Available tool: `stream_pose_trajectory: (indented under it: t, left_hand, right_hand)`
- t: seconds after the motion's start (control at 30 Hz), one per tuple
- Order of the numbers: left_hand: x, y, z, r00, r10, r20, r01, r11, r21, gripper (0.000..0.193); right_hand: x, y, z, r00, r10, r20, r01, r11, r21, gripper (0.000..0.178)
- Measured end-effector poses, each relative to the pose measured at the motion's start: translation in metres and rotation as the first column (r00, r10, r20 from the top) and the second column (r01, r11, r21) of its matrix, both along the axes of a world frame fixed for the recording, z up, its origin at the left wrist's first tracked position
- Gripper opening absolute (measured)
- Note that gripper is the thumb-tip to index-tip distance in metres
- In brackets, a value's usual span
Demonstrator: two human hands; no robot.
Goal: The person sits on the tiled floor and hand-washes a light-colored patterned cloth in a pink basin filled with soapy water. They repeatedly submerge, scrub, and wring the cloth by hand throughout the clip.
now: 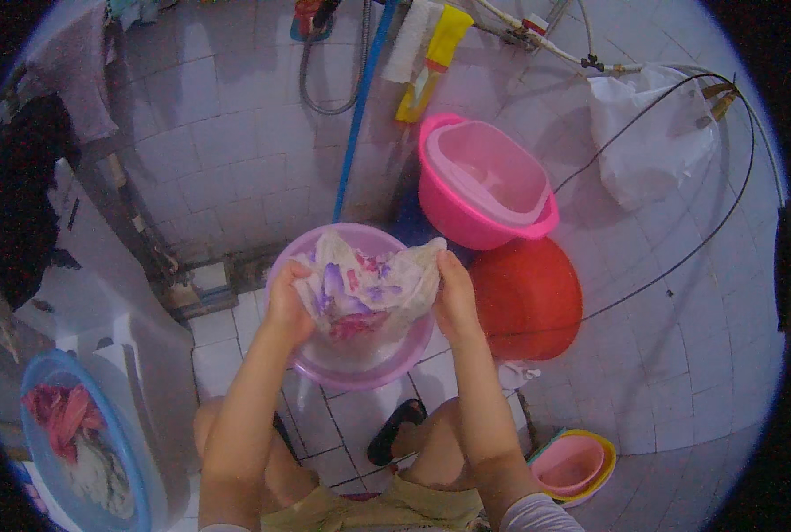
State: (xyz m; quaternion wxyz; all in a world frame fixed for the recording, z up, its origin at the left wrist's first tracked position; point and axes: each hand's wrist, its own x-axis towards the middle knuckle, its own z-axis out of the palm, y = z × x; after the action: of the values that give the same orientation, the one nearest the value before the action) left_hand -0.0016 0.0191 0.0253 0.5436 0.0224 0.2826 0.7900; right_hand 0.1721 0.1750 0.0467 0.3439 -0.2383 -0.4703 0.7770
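Note:
A wet, thin white cloth with purple and pink patterning (356, 288) is stretched between my two hands over a lilac plastic basin (360, 377) on the floor. My left hand (289, 306) is closed on the cloth's left side, thumb on top. On the other side my right hand (455, 293) grips its upper right edge. The middle of the cloth sags into the basin and hides much of its inside. What kind of garment or towel it is, I cannot make out.
Beside the basin stand a red-orange tub (537, 301) and stacked pink basins (493, 204). A blue basin of clothes (134, 443) is at the lower left, next to a white appliance (152, 372). Small nested bowls (573, 465) sit lower right. A blue pole (357, 124) leans on the wall.

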Motion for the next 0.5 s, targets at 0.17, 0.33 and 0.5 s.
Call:
stream_pose_trajectory:
  t: [0.17,0.33,0.5]
  left_hand:
    - [-0.001,-0.002,0.004,1.000,0.008,0.006,-0.009,0.990,0.141,0.057]
    - [-0.002,-0.002,0.001,0.997,-0.018,0.078,0.000,0.974,0.226,0.058]
    - [-0.005,-0.002,-0.009,0.996,0.021,0.084,-0.036,0.982,0.185,0.056]
  right_hand:
    - [0.007,0.003,0.007,0.982,0.068,-0.176,-0.101,0.978,-0.181,0.032]
    - [0.011,0.006,0.008,0.949,0.149,-0.277,-0.213,0.953,-0.216,0.034]
    - [0.010,-0.001,0.016,0.937,0.189,-0.295,-0.257,0.943,-0.213,0.035]
